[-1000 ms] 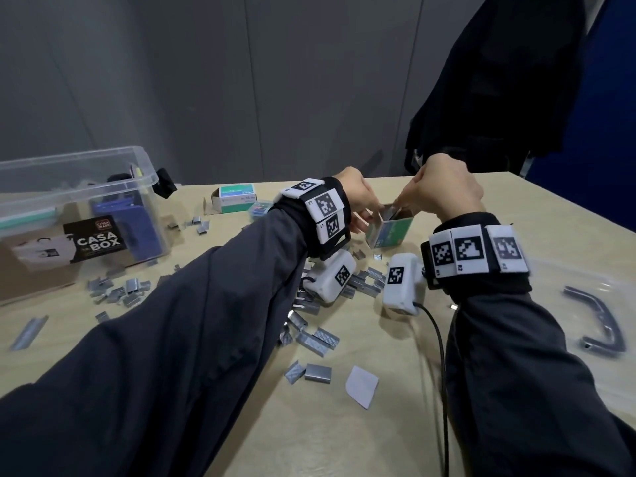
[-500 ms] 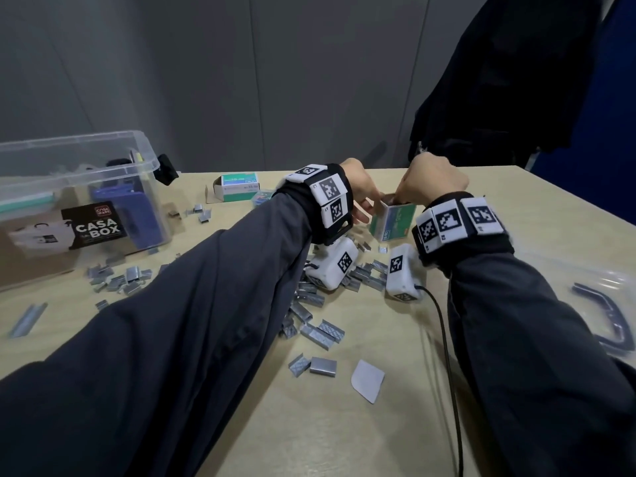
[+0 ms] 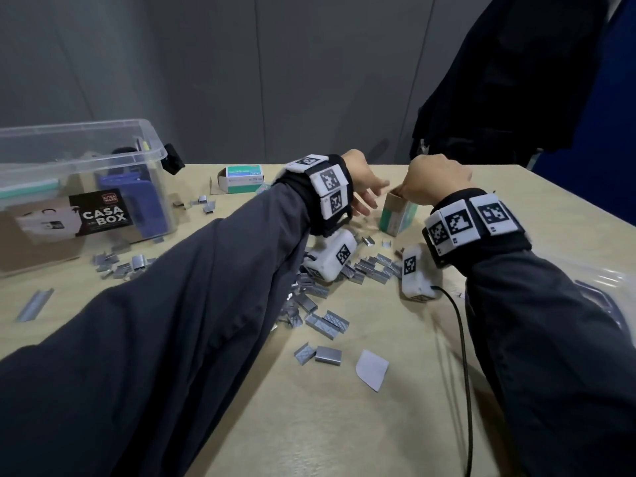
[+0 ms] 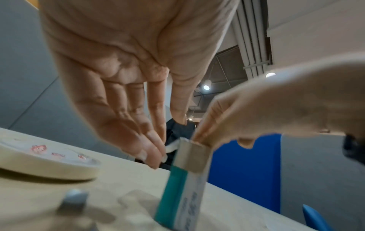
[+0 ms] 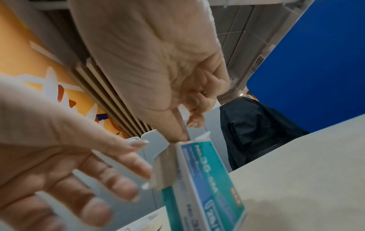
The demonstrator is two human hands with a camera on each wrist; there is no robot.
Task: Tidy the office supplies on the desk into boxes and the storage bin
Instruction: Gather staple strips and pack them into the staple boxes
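A small teal and white staple box [image 3: 395,218] stands on end on the desk, its top open. My right hand [image 3: 433,180] hangs over it with curled fingers, thumb and fingertips [image 5: 177,132] pinching at the open top [image 4: 197,140]; what lies between them is hidden. My left hand [image 3: 364,191] is beside the box on its left, fingers straight, their tips [image 4: 156,154] touching the white end flap [image 5: 152,142]. Loose grey staple strips [image 3: 327,318] lie scattered below both wrists.
A clear storage bin [image 3: 69,170] with a blue item inside stands at the left. A second staple box [image 3: 241,179] lies behind. More staples [image 3: 127,266] lie by the bin, a paper scrap [image 3: 371,370] nearer me. The bin lid [image 3: 612,287] is at right.
My left hand has come off the box's side and its fingers have straightened at the flap. The right hand stays at the box's top. The head view has shifted slightly.
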